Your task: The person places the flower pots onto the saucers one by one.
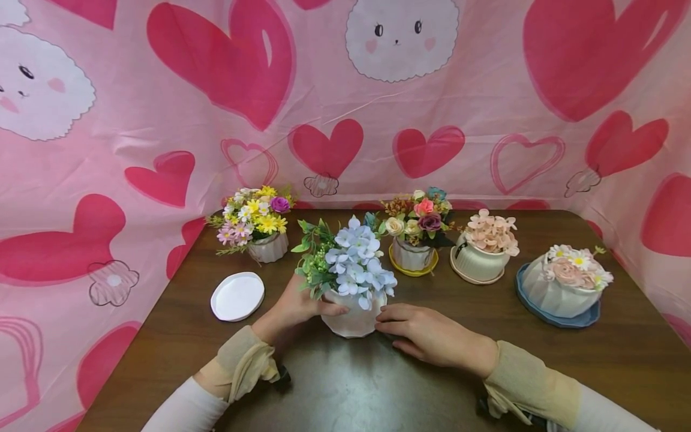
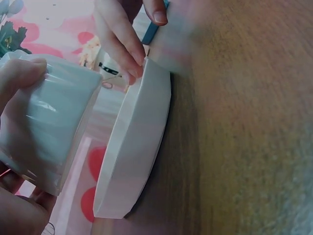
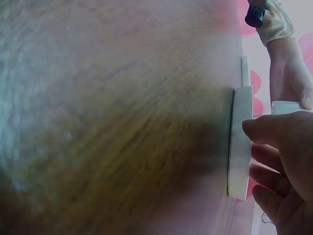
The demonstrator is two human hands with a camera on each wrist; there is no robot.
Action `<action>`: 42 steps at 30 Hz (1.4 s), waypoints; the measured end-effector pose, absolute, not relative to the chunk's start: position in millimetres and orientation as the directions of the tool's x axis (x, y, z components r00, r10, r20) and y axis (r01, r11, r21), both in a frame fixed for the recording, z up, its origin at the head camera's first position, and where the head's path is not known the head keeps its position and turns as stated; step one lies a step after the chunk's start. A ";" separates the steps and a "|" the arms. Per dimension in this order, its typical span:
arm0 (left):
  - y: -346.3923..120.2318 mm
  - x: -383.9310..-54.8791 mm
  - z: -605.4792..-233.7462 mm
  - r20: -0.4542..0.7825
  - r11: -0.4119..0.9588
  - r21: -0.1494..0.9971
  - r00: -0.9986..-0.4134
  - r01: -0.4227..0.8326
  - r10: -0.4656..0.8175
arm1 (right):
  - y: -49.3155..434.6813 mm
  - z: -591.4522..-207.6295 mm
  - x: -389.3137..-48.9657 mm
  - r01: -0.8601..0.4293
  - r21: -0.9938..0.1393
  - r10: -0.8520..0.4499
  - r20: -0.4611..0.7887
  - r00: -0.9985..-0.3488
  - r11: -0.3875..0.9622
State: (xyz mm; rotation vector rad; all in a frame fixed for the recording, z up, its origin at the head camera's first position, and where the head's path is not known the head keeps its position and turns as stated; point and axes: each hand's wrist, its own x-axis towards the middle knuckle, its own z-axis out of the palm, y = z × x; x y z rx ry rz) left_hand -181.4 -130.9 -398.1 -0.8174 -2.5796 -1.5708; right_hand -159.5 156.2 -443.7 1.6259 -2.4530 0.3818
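Note:
My left hand [image 1: 302,303] grips a glossy white pot [image 2: 54,112] with pale blue hydrangea flowers [image 1: 356,261] and green leaves. In the left wrist view the pot hangs tilted just above a white faceted saucer [image 2: 134,147], which rests on the table. My right hand [image 1: 432,333] is at the saucer's right side, its fingertips [image 2: 134,71] right at the rim. The right thumb stands apart from the other fingers, close over the table in the left wrist view. From the head view, the pot and flowers cover most of the saucer.
Another white saucer [image 1: 237,297] lies at left on the brown table [image 1: 345,396]. Behind it stands a pot of yellow and pink flowers [image 1: 259,222]. To the right are potted roses [image 1: 423,222] on a yellow saucer, peach flowers [image 1: 491,234], and a pot [image 1: 561,288] on a blue saucer.

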 end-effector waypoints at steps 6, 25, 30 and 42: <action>-135.7 -192.6 -419.9 0.298 0.354 0.816 -0.857 0.457 0.420 | 155.7 -443.8 -159.0 -0.918 -0.127 -0.871 0.290 -0.396 0.375; -129.7 -180.4 -402.2 0.281 0.327 0.834 -0.851 0.445 0.443 | 156.1 -445.1 -158.9 -0.920 -0.119 -0.868 0.305 -0.392 0.373; -128.8 -177.2 -396.8 0.267 0.341 0.832 -0.854 0.438 0.447 | 156.6 -445.5 -158.8 -0.923 -0.117 -0.871 0.306 -0.385 0.367; -135.3 -195.3 -432.4 0.291 0.320 0.832 -0.847 0.454 0.446 | 156.8 -446.2 -158.9 -0.922 -0.115 -0.872 0.298 -0.388 0.371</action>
